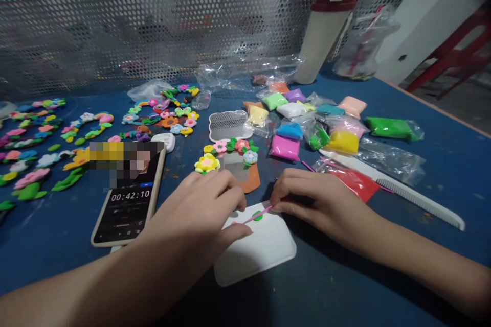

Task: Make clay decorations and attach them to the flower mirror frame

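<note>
Okay, green clay dab (258,216) sits on white mat (264,258): likely v. soft, light, sticky, so lift by edge only. R hand (310,199) pinches thin pink stick (255,216) at it; L hand (195,209) spread open, fingers over mat, apart from R.

Right hand (318,202) pinches a thin pink stick (259,213) against a flat green clay dot (258,216) on a white rounded plastic board (261,253). Left hand (195,209) spread over board's upper edge, near an orange clay frame with clay flowers (253,181) and a cream-cased smartphone (128,199) showing a timer.
</note>
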Action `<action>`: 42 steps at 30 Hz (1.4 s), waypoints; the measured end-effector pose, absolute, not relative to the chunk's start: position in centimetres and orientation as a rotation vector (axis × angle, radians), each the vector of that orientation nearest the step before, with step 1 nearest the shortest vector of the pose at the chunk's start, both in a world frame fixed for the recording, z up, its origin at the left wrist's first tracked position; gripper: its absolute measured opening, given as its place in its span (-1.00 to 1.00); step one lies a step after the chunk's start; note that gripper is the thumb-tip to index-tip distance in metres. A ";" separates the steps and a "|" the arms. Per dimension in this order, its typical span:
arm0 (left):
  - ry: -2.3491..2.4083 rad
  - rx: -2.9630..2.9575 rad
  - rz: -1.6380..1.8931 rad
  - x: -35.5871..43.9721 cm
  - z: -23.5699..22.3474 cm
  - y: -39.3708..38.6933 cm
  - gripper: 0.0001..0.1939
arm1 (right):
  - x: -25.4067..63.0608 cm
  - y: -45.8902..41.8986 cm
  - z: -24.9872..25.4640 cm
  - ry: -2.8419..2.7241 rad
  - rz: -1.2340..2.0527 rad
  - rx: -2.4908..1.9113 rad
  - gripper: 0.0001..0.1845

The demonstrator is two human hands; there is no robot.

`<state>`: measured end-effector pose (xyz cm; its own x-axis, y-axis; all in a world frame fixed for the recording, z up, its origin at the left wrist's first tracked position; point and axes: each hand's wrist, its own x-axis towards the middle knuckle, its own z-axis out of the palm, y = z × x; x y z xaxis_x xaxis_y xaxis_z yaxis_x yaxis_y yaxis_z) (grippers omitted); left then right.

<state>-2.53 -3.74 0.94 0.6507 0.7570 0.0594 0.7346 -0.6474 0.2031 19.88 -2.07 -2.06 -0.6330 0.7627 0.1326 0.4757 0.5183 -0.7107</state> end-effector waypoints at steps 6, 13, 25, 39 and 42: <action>1.236 2.730 0.119 -2.4 0.9 -3.9 -0.81 | 19.7 -2.0 -2.3 -2.350 0.911 -1.035 -0.90; 1.242 2.736 0.115 -2.4 0.7 -4.0 -0.82 | 19.7 -2.0 -2.4 -2.351 0.929 -1.019 -0.90; 1.231 2.723 0.069 -2.4 0.0 -3.8 -0.82 | 19.4 -2.0 -2.4 -2.356 0.869 -1.002 -0.89; 1.209 2.758 0.052 -2.1 0.0 -3.7 -0.81 | 19.4 -2.4 -2.4 -2.506 0.501 -0.860 -0.71; 1.206 2.771 0.056 -2.1 0.1 -3.7 -0.81 | 19.3 -2.5 -2.2 -2.514 0.471 -0.864 -0.70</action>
